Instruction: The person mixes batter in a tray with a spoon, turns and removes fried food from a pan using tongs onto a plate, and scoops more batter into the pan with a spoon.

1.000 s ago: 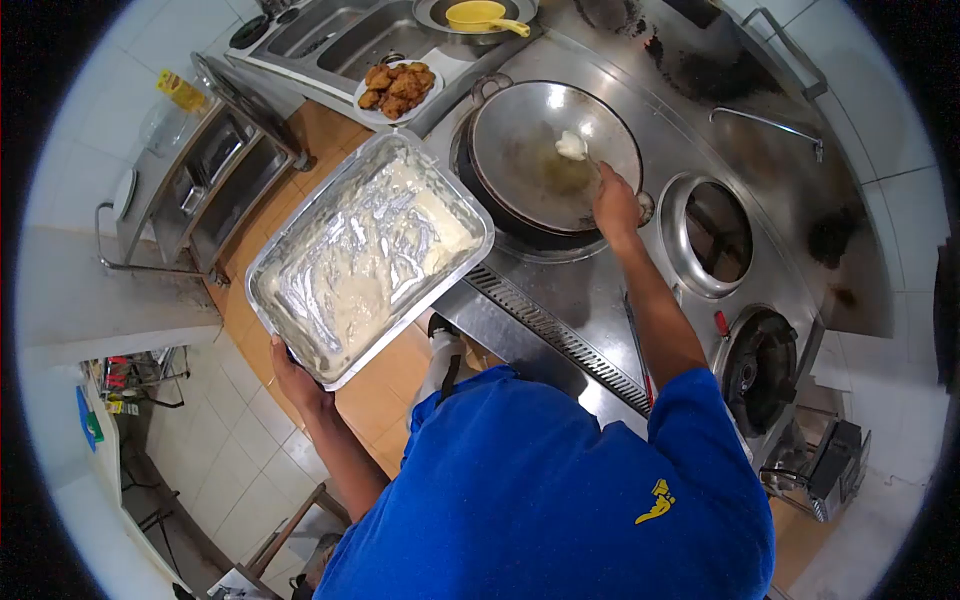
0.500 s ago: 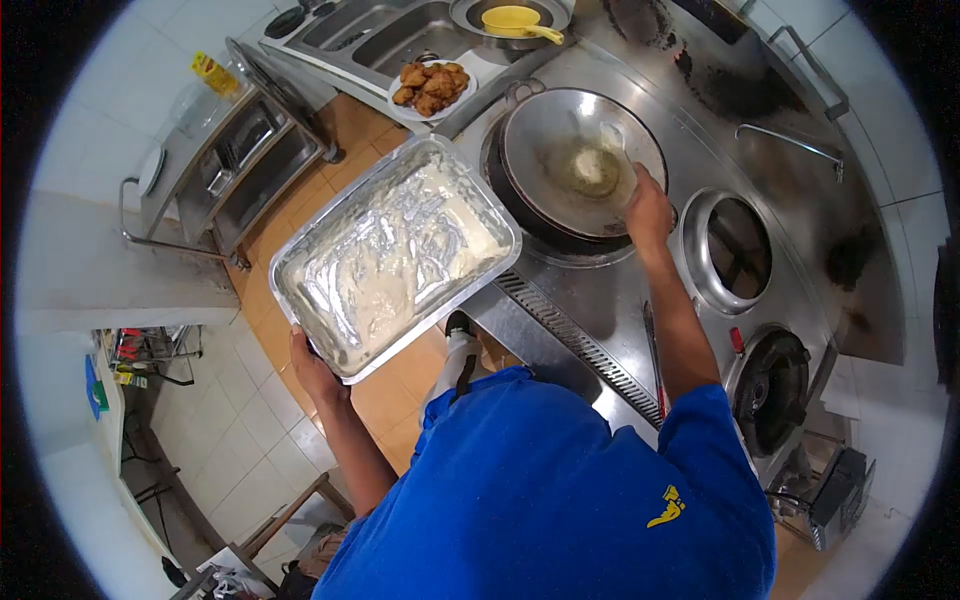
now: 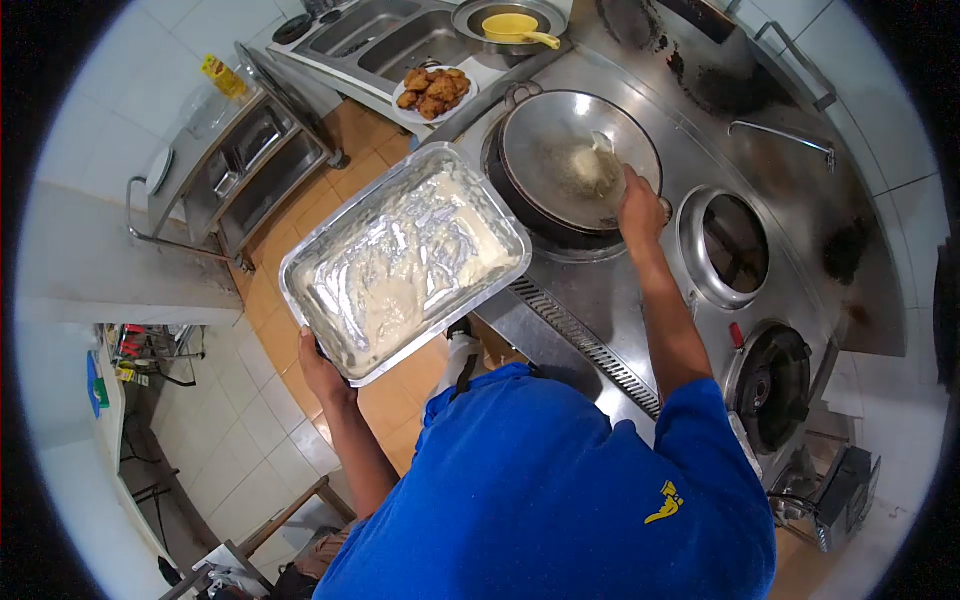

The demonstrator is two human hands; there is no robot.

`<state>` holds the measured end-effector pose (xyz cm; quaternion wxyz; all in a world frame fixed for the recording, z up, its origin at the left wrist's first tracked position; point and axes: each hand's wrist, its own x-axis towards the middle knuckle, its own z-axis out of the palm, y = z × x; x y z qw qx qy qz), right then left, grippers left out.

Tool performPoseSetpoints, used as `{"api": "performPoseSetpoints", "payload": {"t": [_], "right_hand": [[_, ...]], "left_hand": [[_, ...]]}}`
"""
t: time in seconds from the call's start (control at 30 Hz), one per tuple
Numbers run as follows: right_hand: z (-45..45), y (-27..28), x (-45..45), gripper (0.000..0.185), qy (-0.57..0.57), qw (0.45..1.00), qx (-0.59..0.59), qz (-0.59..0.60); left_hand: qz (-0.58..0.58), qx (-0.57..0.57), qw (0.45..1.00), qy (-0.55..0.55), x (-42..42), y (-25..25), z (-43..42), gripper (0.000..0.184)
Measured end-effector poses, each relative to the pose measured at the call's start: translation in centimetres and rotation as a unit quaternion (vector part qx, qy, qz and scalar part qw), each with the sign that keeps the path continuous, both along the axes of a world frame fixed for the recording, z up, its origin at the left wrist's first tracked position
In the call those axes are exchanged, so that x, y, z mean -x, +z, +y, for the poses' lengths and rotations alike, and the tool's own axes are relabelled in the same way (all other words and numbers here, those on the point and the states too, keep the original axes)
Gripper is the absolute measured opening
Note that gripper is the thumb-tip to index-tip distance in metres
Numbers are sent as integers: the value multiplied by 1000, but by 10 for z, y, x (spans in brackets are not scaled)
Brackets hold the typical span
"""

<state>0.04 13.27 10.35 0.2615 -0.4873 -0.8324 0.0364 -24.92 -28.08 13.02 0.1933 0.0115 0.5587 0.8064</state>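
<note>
My left hand [image 3: 322,370] grips the near-left corner of a rectangular metal tray [image 3: 288,275], which is held tilted beside the stove. Pale, wet batter [image 3: 385,300] is smeared over its bottom, with streaks of bare metal showing through. Over the wok [image 3: 540,130], my right hand [image 3: 641,210] is closed around the handle of a spoon [image 3: 603,143]; most of the handle is hidden by the fingers. Below the spoon, a pale lump of batter [image 3: 590,170] lies in the oil, with bubbles around it.
A white plate of fried brown pieces [image 3: 432,95] stands beyond the wok, beside a double sink [image 3: 340,40]. A yellow dipper [image 3: 512,27] rests in a metal bowl. Right of the wok are a round metal burner ring [image 3: 690,235] and a black burner [image 3: 770,385].
The spoon in my right hand has shifted slightly up and left above the wok, and the batter in the oil bubbles more. The tray has moved a little to the right.
</note>
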Motion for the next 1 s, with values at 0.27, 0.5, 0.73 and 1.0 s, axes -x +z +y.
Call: {"api": "performPoseSetpoints", "payload": {"t": [0.27, 0.5, 0.73, 1.0], "right_hand": [[-27, 58, 17, 36, -6, 992, 85, 89], [-135, 142, 12, 35, 283, 948, 32, 144], [-208, 148, 36, 38, 295, 937, 184, -24], [-257, 153, 58, 32, 407, 851, 330, -41]], "left_hand": [[24, 44, 999, -13, -5, 9, -6, 34], [-18, 47, 998, -42, -4, 28, -4, 31], [-56, 48, 993, -90, 15, 27, -3, 28], [-27, 93, 988, -122, 10, 57, -3, 27]]}}
